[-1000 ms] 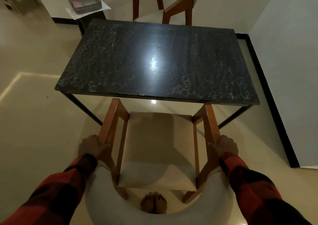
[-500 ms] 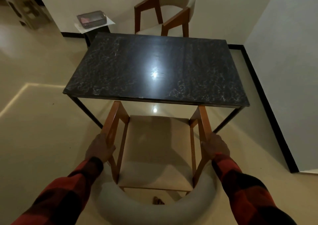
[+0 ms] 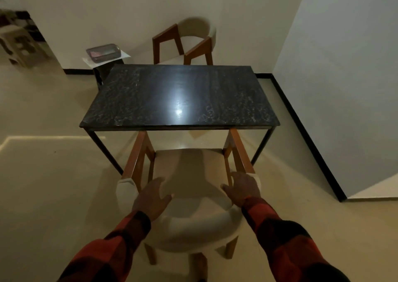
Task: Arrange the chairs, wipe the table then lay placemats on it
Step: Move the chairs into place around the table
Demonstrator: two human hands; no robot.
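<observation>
Both hands, left hand [image 3: 151, 197] and right hand [image 3: 243, 188], lie spread on the chair [image 3: 189, 217] backrest. Looks solid and heavy-ish; I'd grab the wooden arms just ahead.

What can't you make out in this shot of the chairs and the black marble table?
- Far wooden chair, head view: seat and legs hidden behind the black marble table.
- Dark tray on the side stand: contents too small and blurred.
- Left hand and right hand: contact with the near chair blurred.

Red-black checked sleeves [image 3: 286, 236] (long), hands [image 3: 151, 197] bare.
</observation>
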